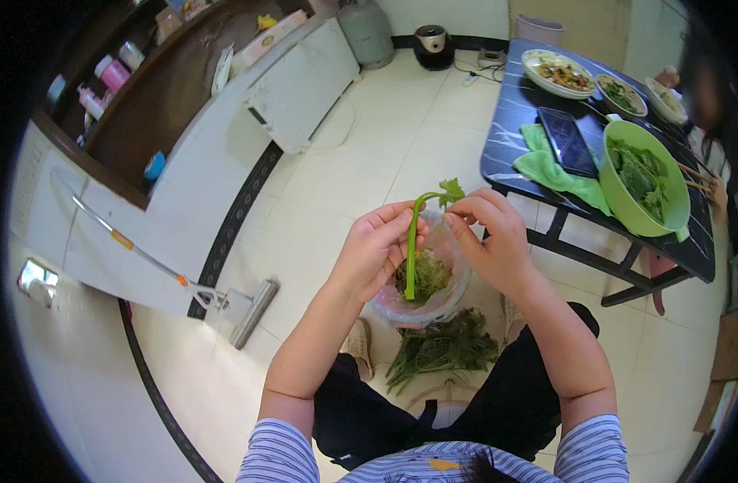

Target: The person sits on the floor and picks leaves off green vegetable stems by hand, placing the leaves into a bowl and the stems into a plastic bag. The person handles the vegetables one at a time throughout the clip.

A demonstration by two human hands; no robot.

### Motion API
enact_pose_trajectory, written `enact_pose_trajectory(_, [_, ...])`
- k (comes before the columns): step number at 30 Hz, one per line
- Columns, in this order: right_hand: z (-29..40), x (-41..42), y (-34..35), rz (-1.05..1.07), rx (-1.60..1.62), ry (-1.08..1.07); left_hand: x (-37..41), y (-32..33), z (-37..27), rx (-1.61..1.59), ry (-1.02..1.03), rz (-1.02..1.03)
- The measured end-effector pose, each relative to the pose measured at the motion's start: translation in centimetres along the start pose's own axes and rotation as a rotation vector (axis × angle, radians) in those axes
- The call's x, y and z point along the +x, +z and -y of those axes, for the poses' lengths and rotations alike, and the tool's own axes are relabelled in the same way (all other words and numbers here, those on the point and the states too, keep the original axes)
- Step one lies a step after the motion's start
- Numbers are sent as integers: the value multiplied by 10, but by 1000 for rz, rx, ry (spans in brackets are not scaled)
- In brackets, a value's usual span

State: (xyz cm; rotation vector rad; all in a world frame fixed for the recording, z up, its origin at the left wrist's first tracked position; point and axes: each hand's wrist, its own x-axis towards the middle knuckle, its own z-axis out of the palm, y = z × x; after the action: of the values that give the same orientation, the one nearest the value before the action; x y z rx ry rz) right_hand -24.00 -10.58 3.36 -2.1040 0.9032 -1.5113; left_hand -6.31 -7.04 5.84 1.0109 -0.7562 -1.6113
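My left hand (384, 244) grips a green leafy vegetable stem (411, 253), which hangs upright and bends over at the top to a small leaf. My right hand (486, 232) is at the leaf end, thumb and forefinger pinched together beside it; whether it holds a strand there is hard to tell. Below both hands stands a lined waste bin (459, 296) with stringy green peelings (432, 275) inside. Between my feet on the tiled floor lies a pile of leafy green stalks (444, 347). On the table, a light green colander or basin (677, 208) holds leafy greens (637, 175).
At the right, a black marble-patterned table (508, 130) bears food plates (559, 75), a smartphone (567, 142) and a green cloth (541, 160). Another person (716, 193) sits beyond it, holding chopsticks. A mop (254, 314) stands at left; a rice cooker (433, 48) and gas cylinder (367, 33) are behind.
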Motion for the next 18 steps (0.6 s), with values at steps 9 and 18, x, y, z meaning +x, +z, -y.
enact_pose_trajectory(9, [3,0,43,56,6,-64,-23,-29,-6,0,-12,7])
enact_pose_trajectory(18, [-2,-1,51,207,-35,-138,-38,-55,11,141,57,-125])
